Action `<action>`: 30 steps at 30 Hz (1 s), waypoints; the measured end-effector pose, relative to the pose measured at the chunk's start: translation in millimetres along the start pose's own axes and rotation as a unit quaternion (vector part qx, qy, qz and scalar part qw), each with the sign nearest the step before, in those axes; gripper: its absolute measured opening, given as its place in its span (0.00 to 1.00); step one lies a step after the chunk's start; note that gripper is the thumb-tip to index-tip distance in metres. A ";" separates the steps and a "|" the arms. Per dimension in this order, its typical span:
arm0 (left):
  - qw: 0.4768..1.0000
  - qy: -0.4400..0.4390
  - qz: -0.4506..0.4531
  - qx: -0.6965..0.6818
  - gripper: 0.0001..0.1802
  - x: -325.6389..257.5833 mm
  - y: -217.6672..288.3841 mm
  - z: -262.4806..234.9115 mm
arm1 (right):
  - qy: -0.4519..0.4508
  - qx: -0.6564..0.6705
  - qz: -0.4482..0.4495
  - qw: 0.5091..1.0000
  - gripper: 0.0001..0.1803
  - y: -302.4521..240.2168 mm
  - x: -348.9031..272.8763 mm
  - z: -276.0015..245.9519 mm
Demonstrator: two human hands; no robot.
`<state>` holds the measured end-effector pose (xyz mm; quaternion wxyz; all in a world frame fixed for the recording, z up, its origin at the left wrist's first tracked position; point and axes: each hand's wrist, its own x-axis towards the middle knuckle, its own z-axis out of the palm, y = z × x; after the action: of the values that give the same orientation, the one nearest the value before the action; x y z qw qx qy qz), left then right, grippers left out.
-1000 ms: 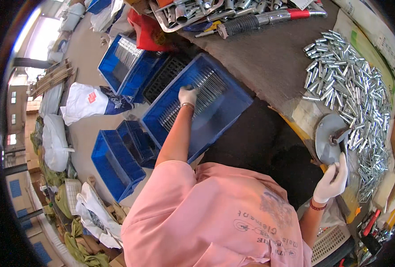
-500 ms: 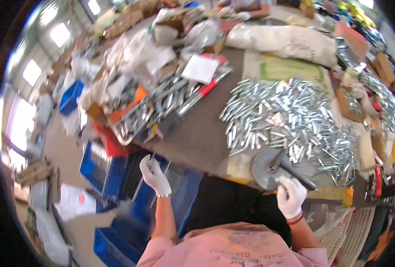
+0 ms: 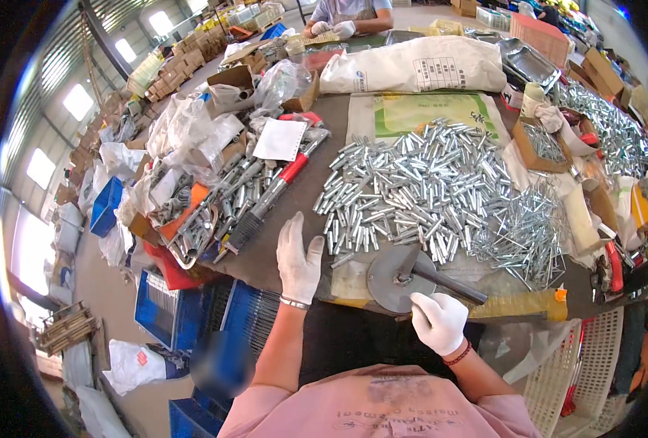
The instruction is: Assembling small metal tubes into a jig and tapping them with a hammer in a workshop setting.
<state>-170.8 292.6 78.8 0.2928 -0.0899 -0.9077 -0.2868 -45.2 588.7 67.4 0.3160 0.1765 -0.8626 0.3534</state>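
Observation:
My left hand (image 3: pixel 298 259), in a white glove, is over the near table edge with fingers stretched and thumb apart, holding nothing. My gloved right hand (image 3: pixel 439 323) is curled closed at the rim of a round grey metal plate (image 3: pixel 384 290); whatever its fingers may hold is hidden. Across the plate lies what looks like a hammer, its dark handle (image 3: pixel 452 283) pointing right. Beyond the plate spreads a large heap of shiny metal sleeves (image 3: pixel 419 186). Thin metal pins (image 3: pixel 532 241) are piled at the heap's right.
Left of the heap lie metal tubular parts (image 3: pixel 254 197) and plastic bags (image 3: pixel 185 139). Blue bins (image 3: pixel 156 310) stand below the table's left edge. A white sack (image 3: pixel 419 69) crosses the far side, with another person (image 3: pixel 349 18) beyond. An open cardboard box (image 3: pixel 539 146) sits at right.
My left hand has risen from above the blue bins to the table edge, its fingers straightening. The right hand stays closed beside the plate. The whole view has shifted.

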 end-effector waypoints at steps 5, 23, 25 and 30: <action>0.996 -0.069 0.025 0.056 0.38 -12.9 34.1 -4.0 | -0.003 -0.005 -0.005 1.000 0.16 2.3 -3.5 -2.3; 0.994 -0.093 -0.014 -0.054 0.43 -11.9 26.2 -18.1 | 0.013 -0.014 -0.007 1.000 0.18 1.4 -6.2 0.4; 0.994 -0.097 -0.018 -0.047 0.43 -12.3 25.2 -22.8 | 0.005 -0.011 -0.003 1.000 0.18 2.2 -5.6 -0.1; 0.998 -0.058 0.022 0.025 0.41 -17.3 24.3 -11.4 | 0.000 -0.010 0.004 1.000 0.17 -1.0 -2.5 -1.8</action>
<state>-143.2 306.1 87.6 0.2485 -0.1191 -0.9278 -0.2514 -42.1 589.5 67.2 0.3163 0.1702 -0.8667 0.3461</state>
